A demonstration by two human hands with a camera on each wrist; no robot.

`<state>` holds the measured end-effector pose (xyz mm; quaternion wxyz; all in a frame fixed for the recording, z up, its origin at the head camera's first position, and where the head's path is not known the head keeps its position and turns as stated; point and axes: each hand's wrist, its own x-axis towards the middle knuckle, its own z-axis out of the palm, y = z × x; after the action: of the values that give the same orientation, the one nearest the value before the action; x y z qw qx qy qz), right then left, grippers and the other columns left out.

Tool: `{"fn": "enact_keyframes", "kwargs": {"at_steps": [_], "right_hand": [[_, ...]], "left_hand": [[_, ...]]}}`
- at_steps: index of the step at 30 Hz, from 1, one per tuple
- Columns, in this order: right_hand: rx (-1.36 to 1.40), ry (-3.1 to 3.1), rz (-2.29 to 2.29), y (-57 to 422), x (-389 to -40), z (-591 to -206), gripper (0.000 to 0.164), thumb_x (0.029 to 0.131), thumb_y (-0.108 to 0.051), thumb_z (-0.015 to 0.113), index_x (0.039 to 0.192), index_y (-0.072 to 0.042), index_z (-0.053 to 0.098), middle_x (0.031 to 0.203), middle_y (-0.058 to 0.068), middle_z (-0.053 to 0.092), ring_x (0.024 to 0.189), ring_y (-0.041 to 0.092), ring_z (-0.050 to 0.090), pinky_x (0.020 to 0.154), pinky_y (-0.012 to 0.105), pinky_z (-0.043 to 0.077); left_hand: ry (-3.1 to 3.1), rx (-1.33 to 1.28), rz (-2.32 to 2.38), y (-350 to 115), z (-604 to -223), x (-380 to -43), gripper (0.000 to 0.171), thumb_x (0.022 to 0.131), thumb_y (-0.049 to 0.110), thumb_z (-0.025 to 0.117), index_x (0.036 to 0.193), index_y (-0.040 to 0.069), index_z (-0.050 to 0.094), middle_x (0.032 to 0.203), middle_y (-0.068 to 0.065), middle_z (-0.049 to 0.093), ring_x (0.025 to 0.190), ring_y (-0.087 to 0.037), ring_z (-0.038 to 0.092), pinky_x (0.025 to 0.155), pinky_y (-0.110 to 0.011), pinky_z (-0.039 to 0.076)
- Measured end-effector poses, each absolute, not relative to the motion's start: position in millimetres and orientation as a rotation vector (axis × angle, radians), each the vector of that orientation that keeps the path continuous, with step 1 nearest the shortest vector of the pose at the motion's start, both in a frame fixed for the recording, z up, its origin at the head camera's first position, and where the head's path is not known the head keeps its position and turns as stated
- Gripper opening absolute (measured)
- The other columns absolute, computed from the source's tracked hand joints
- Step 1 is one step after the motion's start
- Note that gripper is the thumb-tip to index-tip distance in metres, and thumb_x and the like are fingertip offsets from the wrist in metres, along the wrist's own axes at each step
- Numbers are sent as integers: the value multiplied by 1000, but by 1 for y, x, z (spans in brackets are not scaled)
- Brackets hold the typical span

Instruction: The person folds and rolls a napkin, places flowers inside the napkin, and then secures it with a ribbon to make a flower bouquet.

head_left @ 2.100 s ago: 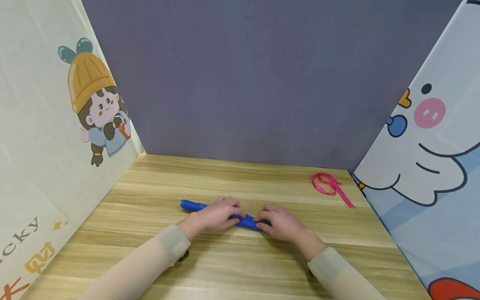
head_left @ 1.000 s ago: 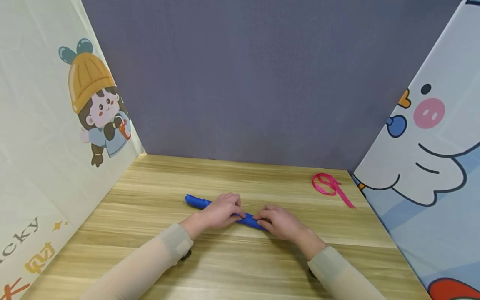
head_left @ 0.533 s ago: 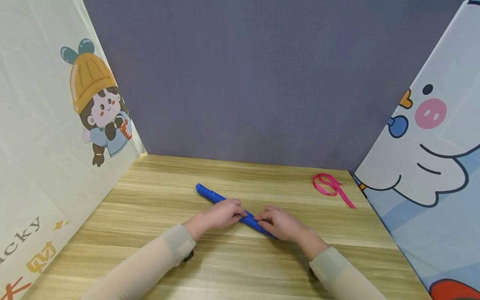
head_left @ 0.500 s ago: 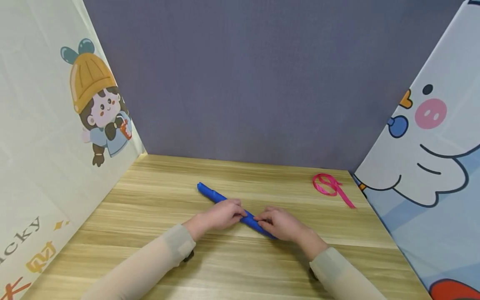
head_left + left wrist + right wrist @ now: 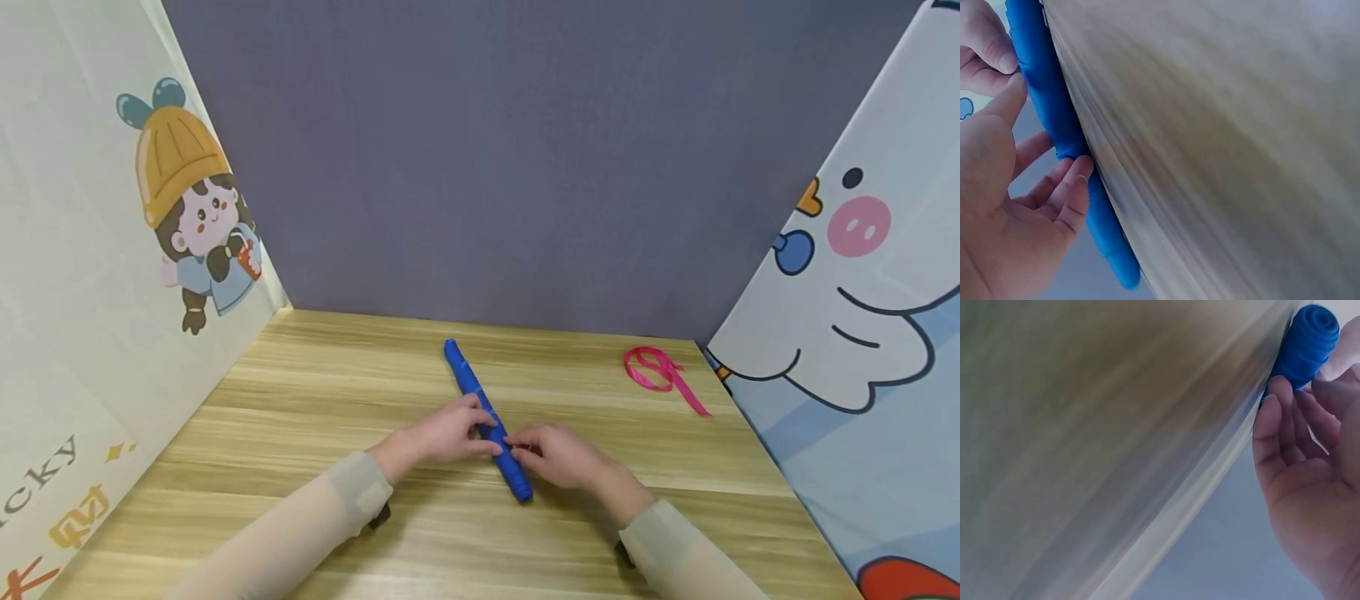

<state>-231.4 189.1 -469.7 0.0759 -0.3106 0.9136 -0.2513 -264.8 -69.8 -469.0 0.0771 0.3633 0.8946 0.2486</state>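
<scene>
A long, slim blue roll [image 5: 516, 477] lies slantwise on the wooden table, its far end tilted left of its near end. Its end shows a spiral in the right wrist view, where the roll [image 5: 1309, 347] looks like soft rolled material. My left hand [image 5: 448, 429] holds the middle from the left, thumb on the near side and fingers beyond. In the left wrist view several fingertips of this hand [image 5: 997, 162] touch the roll [image 5: 1054, 106]. From the right, my right hand [image 5: 566, 456] pinches the roll just nearer its front end, close to the left thumb.
A pink ribbon [image 5: 690, 395], loosely looped with a straight tail, lies at the table's back right. A grey panel [image 5: 480, 183] stands behind the wooden table [image 5: 337, 367]. Printed cartoon panels border the left and right sides.
The blue roll has turned clockwise, from nearly sideways to steeply slanted away from me. Its far end swung right and back, and its near end now shows. Both hands stayed on it, shifting slightly.
</scene>
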Motion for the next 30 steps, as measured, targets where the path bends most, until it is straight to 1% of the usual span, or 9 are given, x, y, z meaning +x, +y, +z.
{"fn": "enact_keyframes", "kwargs": {"at_steps": [2,5,10,12,16,19,24,30], "right_hand": [[-911,2724,-768,188,-231,-470,33,112,-25,66,138,-7,76,126,6,81,109,14,74,91,32,61],[-902,2706,-793,186,-231,-470,35,110,-26,69,138,-5,75,122,5,82,106,13,75,90,31,62],[-883,2684,-807,183,-229,-467,35,110,-25,70,138,-5,75,114,2,82,97,7,73,83,27,61],[-878,2679,-806,182,-228,-467,35,109,-25,71,139,-5,74,112,1,81,95,6,72,81,26,60],[-898,2679,-799,182,-226,-467,36,108,-24,72,139,-5,74,112,-1,81,98,6,72,85,27,61],[-920,2673,-795,182,-225,-467,37,107,-24,73,139,-5,74,112,-1,81,98,7,72,86,28,61],[-924,2658,-787,183,-221,-467,39,107,-24,73,140,-4,73,113,-1,81,100,7,72,88,29,61],[-933,2633,-798,184,-217,-467,38,107,-24,73,139,-5,73,113,-2,79,101,5,71,89,29,61]], "left_hand": [[2683,1063,754,-70,-470,-264,49,103,45,77,139,12,74,115,-4,60,85,-7,52,74,-22,48],[2685,1040,761,-69,-470,-263,51,104,44,77,143,12,71,119,-3,58,88,-9,53,75,-23,48],[2677,1016,781,-69,-472,-263,55,103,47,77,144,12,71,125,-2,58,93,-10,54,79,-24,50],[2675,1021,794,-69,-473,-263,55,101,47,79,143,11,71,125,-2,58,94,-11,55,80,-24,50],[2659,1034,810,-70,-474,-265,55,98,41,84,142,10,72,125,-2,59,98,-14,58,82,-24,51],[2652,1040,799,-71,-474,-265,57,96,39,87,143,10,72,127,-2,61,102,-15,58,87,-27,52],[2651,1053,757,-73,-472,-263,59,93,41,89,142,12,72,131,-2,64,110,-14,60,96,-31,54],[2645,1093,727,-74,-471,-259,58,93,42,90,140,14,73,132,-1,65,114,-16,63,100,-32,55]]}}
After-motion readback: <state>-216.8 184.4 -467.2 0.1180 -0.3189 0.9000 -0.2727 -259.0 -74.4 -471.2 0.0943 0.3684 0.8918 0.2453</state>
